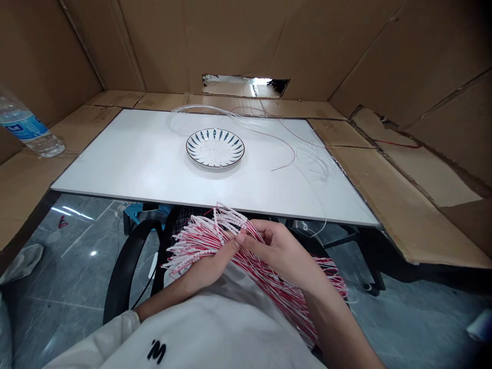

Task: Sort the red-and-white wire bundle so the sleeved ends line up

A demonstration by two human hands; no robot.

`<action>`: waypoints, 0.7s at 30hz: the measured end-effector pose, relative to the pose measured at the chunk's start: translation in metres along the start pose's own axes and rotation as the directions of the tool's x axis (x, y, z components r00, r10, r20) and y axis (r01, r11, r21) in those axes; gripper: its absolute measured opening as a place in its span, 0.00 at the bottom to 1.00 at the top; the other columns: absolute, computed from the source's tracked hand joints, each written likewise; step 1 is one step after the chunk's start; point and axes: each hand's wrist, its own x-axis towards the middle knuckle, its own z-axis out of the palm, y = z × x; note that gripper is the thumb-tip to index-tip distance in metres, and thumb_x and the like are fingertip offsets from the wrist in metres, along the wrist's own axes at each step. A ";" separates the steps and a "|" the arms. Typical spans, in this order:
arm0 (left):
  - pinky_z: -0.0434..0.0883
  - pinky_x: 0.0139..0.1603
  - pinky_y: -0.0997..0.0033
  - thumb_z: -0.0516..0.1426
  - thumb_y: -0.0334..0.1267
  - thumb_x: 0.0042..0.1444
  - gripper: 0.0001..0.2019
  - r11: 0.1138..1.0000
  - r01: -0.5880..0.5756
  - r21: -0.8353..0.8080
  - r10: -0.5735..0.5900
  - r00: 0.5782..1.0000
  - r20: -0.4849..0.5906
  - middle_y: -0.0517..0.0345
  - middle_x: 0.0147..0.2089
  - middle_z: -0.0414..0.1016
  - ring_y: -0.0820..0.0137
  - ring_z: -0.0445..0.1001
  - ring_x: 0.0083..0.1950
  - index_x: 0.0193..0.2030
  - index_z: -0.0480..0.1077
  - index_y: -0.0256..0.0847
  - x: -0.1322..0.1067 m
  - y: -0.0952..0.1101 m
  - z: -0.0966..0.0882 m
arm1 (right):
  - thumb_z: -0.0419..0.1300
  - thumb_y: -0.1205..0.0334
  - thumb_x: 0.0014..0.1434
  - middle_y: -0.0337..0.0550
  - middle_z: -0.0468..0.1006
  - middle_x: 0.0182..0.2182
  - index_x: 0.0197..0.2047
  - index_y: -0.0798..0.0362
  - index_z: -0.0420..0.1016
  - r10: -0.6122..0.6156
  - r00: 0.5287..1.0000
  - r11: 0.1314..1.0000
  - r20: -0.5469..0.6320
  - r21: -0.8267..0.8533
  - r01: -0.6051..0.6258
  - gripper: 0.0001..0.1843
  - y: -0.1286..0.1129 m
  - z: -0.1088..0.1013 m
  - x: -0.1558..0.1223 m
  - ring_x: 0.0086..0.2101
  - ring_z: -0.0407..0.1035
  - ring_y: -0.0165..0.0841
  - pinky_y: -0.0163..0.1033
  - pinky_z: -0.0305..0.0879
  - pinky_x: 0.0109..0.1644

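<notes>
A thick bundle of red and white wires (pixel 269 284) lies across my lap, its white beaded-looking ends fanned out to the left. My left hand (pixel 215 261) is closed around the bundle from below, near those ends. My right hand (pixel 277 248) pinches some of the strands between thumb and fingers, its fingertips meeting the left thumb. Exactly how many strands the right hand grips is hidden. Beyond the hands, a round plate (pixel 215 162) with dark blue leaf-like marks holds small white bits on the white tabletop (pixel 126 164).
Loops of clear thin line and a red strand (pixel 284 166) lie on the table's right half. A plastic water bottle (pixel 33 130) stands tilted in view at left. Cardboard walls (pixel 238 41) enclose the table, with a slot at the back. A chair armrest (pixel 126 266) is beside my left arm.
</notes>
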 end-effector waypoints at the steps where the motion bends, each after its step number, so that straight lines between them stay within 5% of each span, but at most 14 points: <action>1: 0.60 0.63 0.59 0.48 0.52 0.61 0.19 0.999 -0.045 0.005 0.045 0.999 0.004 0.55 0.49 0.76 0.61 0.70 0.55 0.45 0.72 0.44 0.000 0.004 0.001 | 0.57 0.55 0.60 0.37 0.63 0.24 0.29 0.56 0.66 -0.015 1.000 1.000 -0.003 -0.010 0.015 0.13 0.000 0.000 0.000 0.26 0.55 0.28 0.32 0.52 0.29; 6: 0.68 0.49 0.68 0.45 0.42 0.62 0.17 0.970 -0.243 -0.002 0.242 0.966 0.096 0.59 0.33 0.75 0.67 0.72 0.39 0.28 0.69 0.41 0.003 0.019 0.002 | 0.49 0.57 0.66 0.37 0.66 0.24 0.28 0.55 0.63 -0.113 0.992 0.988 -0.047 -0.107 0.108 0.16 0.000 0.000 -0.001 0.27 0.60 0.29 0.34 0.56 0.34; 12: 0.65 0.51 0.68 0.44 0.39 0.63 0.16 0.958 -0.283 0.044 0.275 0.951 0.142 0.57 0.35 0.73 0.67 0.71 0.42 0.29 0.68 0.40 0.001 0.020 0.000 | 0.50 0.56 0.65 0.37 0.65 0.23 0.29 0.54 0.62 -0.109 0.986 0.986 -0.123 -0.137 0.092 0.15 0.005 -0.003 0.002 0.26 0.60 0.29 0.34 0.57 0.34; 18: 0.66 0.51 0.68 0.45 0.38 0.61 0.15 0.941 -0.324 0.096 0.304 0.936 0.180 0.56 0.33 0.73 0.67 0.71 0.40 0.27 0.67 0.40 -0.001 0.026 -0.002 | 0.47 0.53 0.66 0.40 0.69 0.21 0.24 0.54 0.63 -0.030 0.999 0.993 0.021 -0.109 0.033 0.21 0.007 0.000 0.005 0.25 0.63 0.30 0.35 0.58 0.32; 21: 0.67 0.50 0.67 0.45 0.38 0.62 0.16 0.939 -0.336 0.072 0.314 0.924 0.216 0.54 0.33 0.72 0.66 0.71 0.39 0.27 0.67 0.40 -0.001 0.026 -0.001 | 0.48 0.51 0.65 0.37 0.64 0.17 0.23 0.54 0.62 -0.023 0.997 0.995 -0.079 -0.094 0.015 0.22 0.007 0.001 0.009 0.21 0.58 0.28 0.34 0.53 0.26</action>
